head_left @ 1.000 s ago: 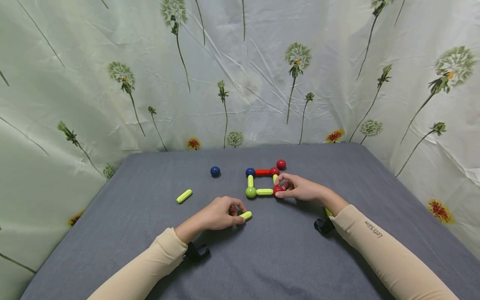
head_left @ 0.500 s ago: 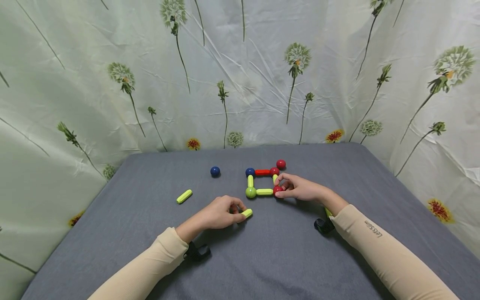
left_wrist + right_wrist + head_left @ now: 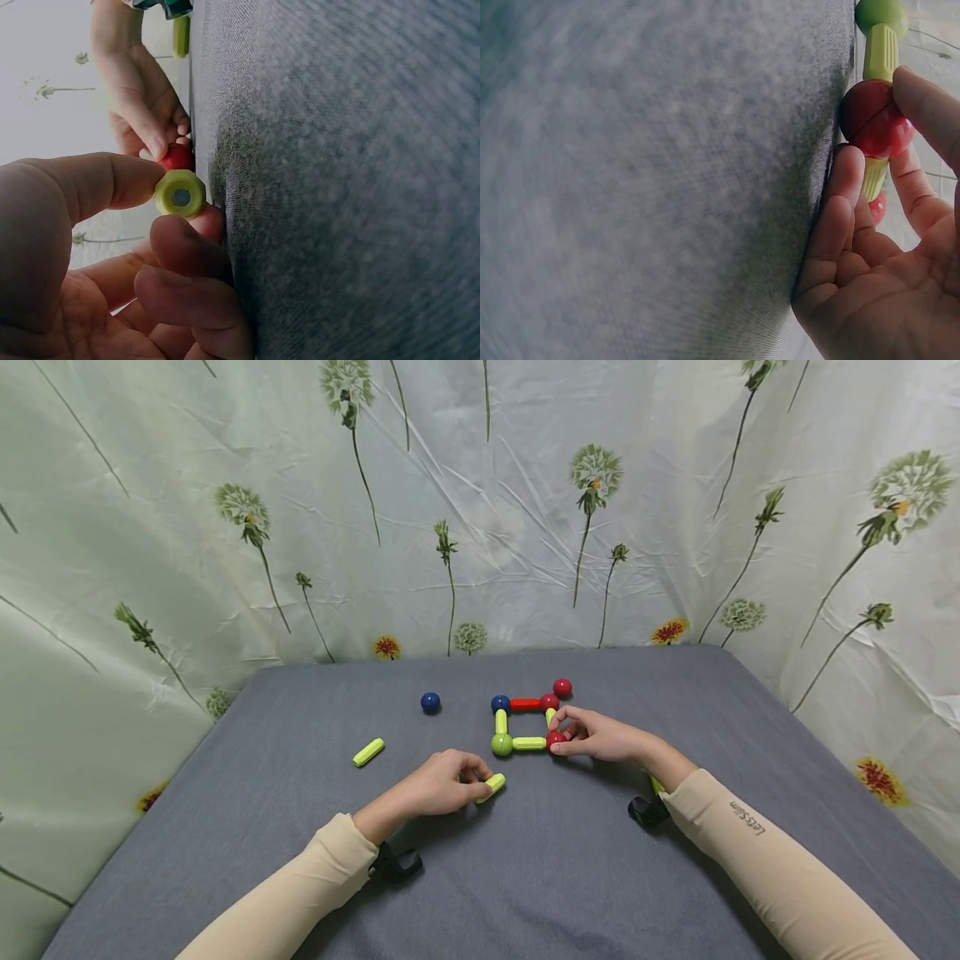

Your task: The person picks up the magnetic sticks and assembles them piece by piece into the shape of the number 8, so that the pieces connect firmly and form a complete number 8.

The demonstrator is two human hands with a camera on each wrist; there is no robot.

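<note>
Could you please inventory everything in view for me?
Square's balls: four, two red, one blue, one green, corners
Square's bars: four, one red, three lime, sides
Other balls: two, blue left of square, red behind it
Other bars: three, lime, left, centre and right (partly hidden)
Cloth: one, grey, underneath
Curtain: one, pale, flowered, behind
Straps: two, dark, at cuffs
Sleeves: two, beige, forearms
Left hand: one, holding centre bar
Right hand: one, holding nearer red ball

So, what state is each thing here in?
Square frame of balls and sticks: closed, lying flat
Near red corner ball: gripped by right hand
Held stick: pinched by left hand, apart from frame
Outer red ball: unheld; unclear whether it touches frame
Lone blue ball: lying loose
Leftmost stick: lying loose
Rightmost stick: partly hidden by right sleeve
</note>
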